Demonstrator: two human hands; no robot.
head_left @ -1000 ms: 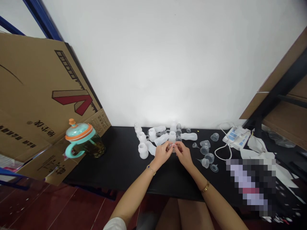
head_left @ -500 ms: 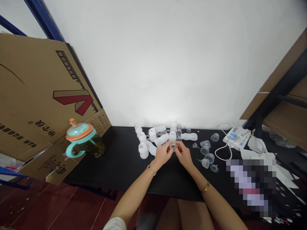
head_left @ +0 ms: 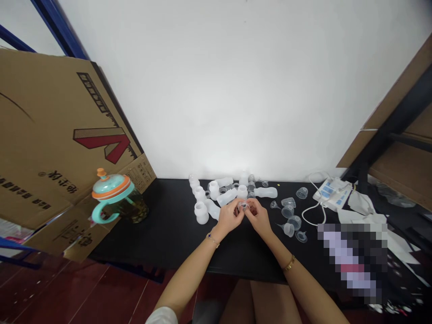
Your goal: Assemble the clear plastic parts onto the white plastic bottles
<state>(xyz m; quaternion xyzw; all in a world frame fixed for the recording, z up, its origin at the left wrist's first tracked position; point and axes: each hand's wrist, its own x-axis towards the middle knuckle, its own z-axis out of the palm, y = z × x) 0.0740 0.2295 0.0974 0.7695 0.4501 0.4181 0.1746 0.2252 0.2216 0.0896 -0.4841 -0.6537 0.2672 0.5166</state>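
Along the black table, the white bottles, some upright and some on their sides, sit grouped just beyond the fingers, probably for a short reach, while the lidded jug stands well apart at the left end, likely out of the forearms' way. The clear cups lie loosely near the right side, perhaps for easy picking. Between them, the left hand and right hand pinch 1 small clear piece from opposite sides, seemingly so 2 sets of fingertips can steady it.
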